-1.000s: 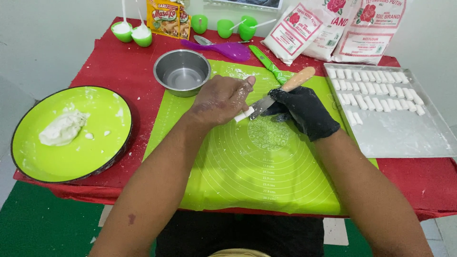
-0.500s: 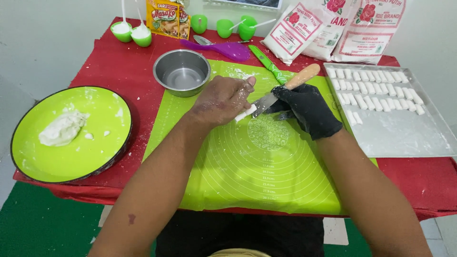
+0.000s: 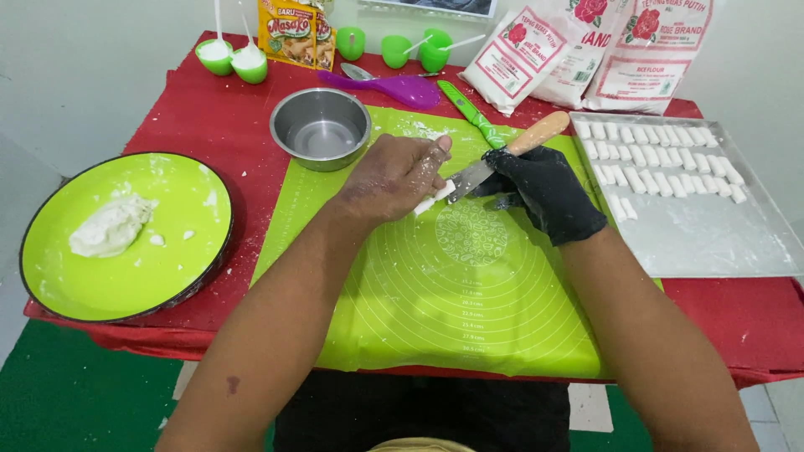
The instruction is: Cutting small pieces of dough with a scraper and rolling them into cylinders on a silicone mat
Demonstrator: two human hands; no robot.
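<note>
On the lime-green silicone mat (image 3: 452,285), the bare left hand (image 3: 394,176) pinches a small white dough stick (image 3: 434,197) while the black-gloved right hand (image 3: 540,188) grips the wooden-handled knife (image 3: 502,157), whose blade could nick the close fingers (image 3: 435,155) if it slips.

green mat (image 3: 469,293) — red tablecloth (image 3: 201,117), white dough (image 3: 434,197)

Steel bowl (image 3: 322,127), green plate (image 3: 180,276) with dough lump (image 3: 110,227), flour bags (image 3: 603,50), purple spoon (image 3: 394,86)
</note>
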